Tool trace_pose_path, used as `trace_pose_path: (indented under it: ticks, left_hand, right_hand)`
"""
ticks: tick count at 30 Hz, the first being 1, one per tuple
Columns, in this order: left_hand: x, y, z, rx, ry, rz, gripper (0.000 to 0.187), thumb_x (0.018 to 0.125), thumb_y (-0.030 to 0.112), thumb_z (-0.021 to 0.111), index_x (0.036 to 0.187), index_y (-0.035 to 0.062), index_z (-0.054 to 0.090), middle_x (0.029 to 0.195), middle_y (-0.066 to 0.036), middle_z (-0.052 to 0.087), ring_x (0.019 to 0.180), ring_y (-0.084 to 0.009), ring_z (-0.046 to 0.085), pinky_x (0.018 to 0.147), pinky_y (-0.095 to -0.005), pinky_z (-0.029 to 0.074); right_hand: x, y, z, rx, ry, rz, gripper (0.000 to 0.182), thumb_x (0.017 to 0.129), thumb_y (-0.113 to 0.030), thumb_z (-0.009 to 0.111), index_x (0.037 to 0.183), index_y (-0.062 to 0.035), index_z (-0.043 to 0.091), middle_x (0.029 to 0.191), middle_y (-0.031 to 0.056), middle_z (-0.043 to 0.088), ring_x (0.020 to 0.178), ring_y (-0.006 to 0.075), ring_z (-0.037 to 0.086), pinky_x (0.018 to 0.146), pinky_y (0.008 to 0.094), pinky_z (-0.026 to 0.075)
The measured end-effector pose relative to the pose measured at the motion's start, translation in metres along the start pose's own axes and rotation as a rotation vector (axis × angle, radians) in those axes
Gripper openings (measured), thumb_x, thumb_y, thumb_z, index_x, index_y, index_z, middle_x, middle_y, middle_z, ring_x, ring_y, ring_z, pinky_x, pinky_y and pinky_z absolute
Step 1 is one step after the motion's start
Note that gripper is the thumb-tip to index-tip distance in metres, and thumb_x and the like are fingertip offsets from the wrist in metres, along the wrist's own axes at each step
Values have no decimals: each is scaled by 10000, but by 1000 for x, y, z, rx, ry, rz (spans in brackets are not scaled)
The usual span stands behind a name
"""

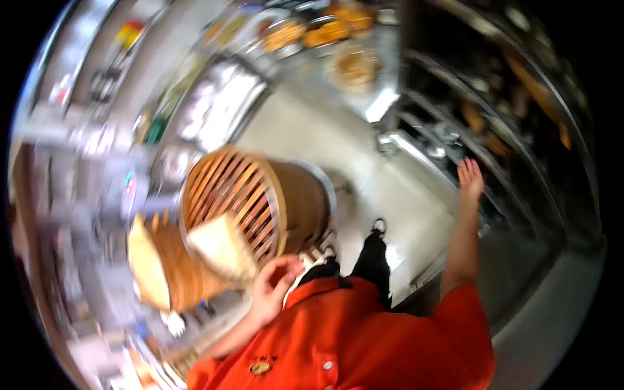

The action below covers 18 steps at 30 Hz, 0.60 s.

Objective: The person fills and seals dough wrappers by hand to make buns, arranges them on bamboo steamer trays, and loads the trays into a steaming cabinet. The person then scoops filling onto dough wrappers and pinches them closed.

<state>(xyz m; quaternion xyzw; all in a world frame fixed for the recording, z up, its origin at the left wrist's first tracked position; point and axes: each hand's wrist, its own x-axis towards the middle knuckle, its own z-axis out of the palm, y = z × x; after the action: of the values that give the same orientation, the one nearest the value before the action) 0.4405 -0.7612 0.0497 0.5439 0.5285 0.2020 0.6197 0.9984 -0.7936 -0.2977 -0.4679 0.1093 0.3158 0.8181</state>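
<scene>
My left hand (pixel 276 284) is beside the bamboo steamers at waist height, with its fingers loosely bent, the thumb apart and nothing in it. Just to its left a pale, cream-coloured piece (pixel 224 247), blurred, overlaps the slatted face of a large round bamboo steamer (pixel 305 201). Another bamboo steamer (pixel 195 266) stands lower left of that one. Out to the right, my right hand (pixel 471 180) reaches forward with fingers stretched and holds nothing. It overlaps the edge of a dark metal rack (pixel 448 71) in this view.
Bowls and trays of orange-brown food (pixel 284 36) sit on a steel counter (pixel 383 65) at the top. A shiny metal tray (pixel 224 107) lies at upper left, near wall shelves (pixel 97 52). Pale floor (pixel 312 120) runs between the steamers and the rack.
</scene>
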Motion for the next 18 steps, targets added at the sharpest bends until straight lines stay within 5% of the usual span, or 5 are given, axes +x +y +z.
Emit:
trace_pose_path:
  ticks: [2,8,13,15,18]
  left_hand:
    - [-19,-7,-24,64,177,138,313,1000,72,626,1299,-18,606,1204,-104,688,1092,-183,658,962,-323,516]
    - [-51,-51,-143,555,702,460,385,898,37,701,1271,5,613,1277,-154,635,1214,-293,598,1017,-394,477]
    - [-38,-147,-251,658,965,328,630,919,111,718,1470,-15,442,1520,-229,444,1382,-387,466,1179,-438,342]
    - [-26,-192,-292,93,759,95,710,964,195,680,1566,20,347,1549,-179,421,1328,-314,510,1046,-434,456]
    - [-23,-180,-281,-376,563,-50,775,970,177,650,1619,68,241,1547,-151,431,1301,-291,529,969,-409,502]
  right_hand:
    - [-44,49,-27,-150,-1,162,535,1099,-303,470,1511,37,430,1553,205,474,1431,326,476,1216,455,371]
    - [-252,244,-237,-654,72,699,273,974,-336,690,794,-138,634,643,2,551,543,184,553,480,338,448]
    - [-452,228,-277,-746,387,886,419,1023,-278,577,1365,-38,560,1274,124,606,1072,247,602,902,443,512]
    - [-519,216,-289,-490,503,870,504,1080,-275,484,1520,-29,469,1436,156,567,1193,265,587,1015,460,484]
    - [-554,199,-265,-247,1148,257,618,832,-56,696,1422,-88,516,1267,108,623,1038,251,624,829,413,518]
